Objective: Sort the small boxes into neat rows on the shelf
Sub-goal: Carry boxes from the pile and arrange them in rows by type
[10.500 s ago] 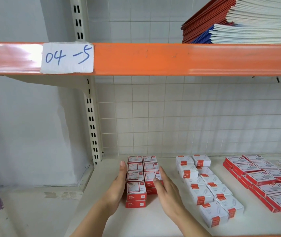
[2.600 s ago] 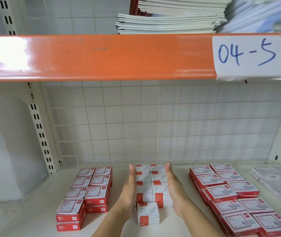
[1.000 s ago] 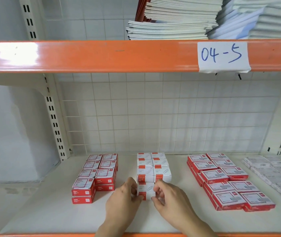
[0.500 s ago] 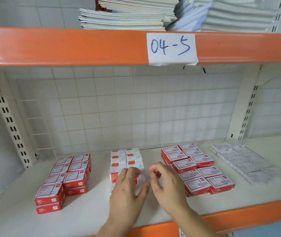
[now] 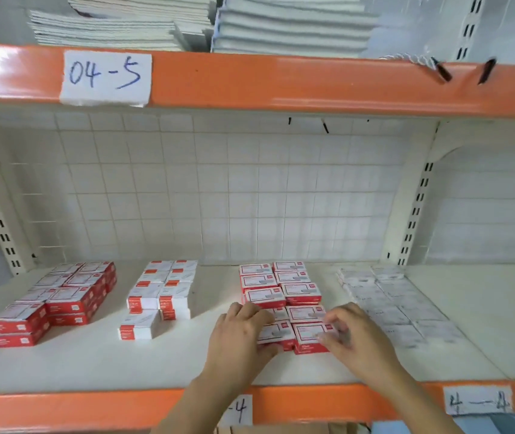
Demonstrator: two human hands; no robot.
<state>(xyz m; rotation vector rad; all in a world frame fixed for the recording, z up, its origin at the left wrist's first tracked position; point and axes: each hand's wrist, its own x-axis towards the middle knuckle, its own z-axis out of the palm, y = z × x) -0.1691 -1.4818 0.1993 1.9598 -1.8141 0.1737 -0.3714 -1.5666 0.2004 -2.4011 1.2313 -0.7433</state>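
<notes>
Presently both hands are placed at the front end of the third block of small boxes, counted from the left. The left hand (image 5: 240, 335) is laid against the block's front-left corner, fingers curled over the top of the nearest box and thumb at its front face. The right hand (image 5: 351, 335) is set at the front-right corner, fingers bent; motion blur prevents it being told whether a box is actually pinched there or only touched. The red-edged boxes (image 5: 283, 296) between the hands are arranged two abreast, and the block's long axis is seen to run from the shelf front (image 5: 328, 399) straight back toward the wire grid (image 5: 203, 198). The block therefore lies directly ahead of the hands, neither hand being noticeably nearer. The front pair appears slightly skewed relative to the pairs behind; it is judged that a squeeze inward and a push along the long axis would be called for.

Further out, to the left, a white-box block (image 5: 160, 292) is noted with one front box standing apart, then a stacked red block (image 5: 59, 299). To the right, pale flat boxes (image 5: 387, 302) are laid just beside the right hand. Above, the label "04-5" (image 5: 106, 78) is fixed to the orange beam.
</notes>
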